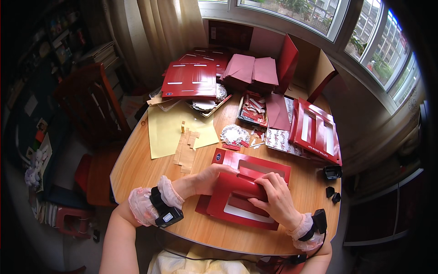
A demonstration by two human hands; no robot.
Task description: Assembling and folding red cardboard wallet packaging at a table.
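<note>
A red cardboard box blank (pixel 237 208) with a white window cut-out lies partly folded on the wooden table (pixel 141 169) right before me. My left hand (pixel 211 177) grips its folded left flap at the upper edge. My right hand (pixel 275 196) presses down on the raised fold in the middle, fingers curled over it. Both wrists wear pink frilled cuffs and black strapped devices. A flat panel of the same blank (pixel 255 164) with another window opening extends behind the hands.
Yellow paper sheets (pixel 169 130) and tan paper strips (pixel 186 150) lie to the left. Stacks of flat red box blanks (pixel 190 80), pink envelopes (pixel 251 71), a tray of small red pieces (pixel 252 109) and a windowed red box (pixel 317 130) crowd the far side. Small black objects (pixel 332 172) sit at right. A red chair (pixel 93 114) stands left.
</note>
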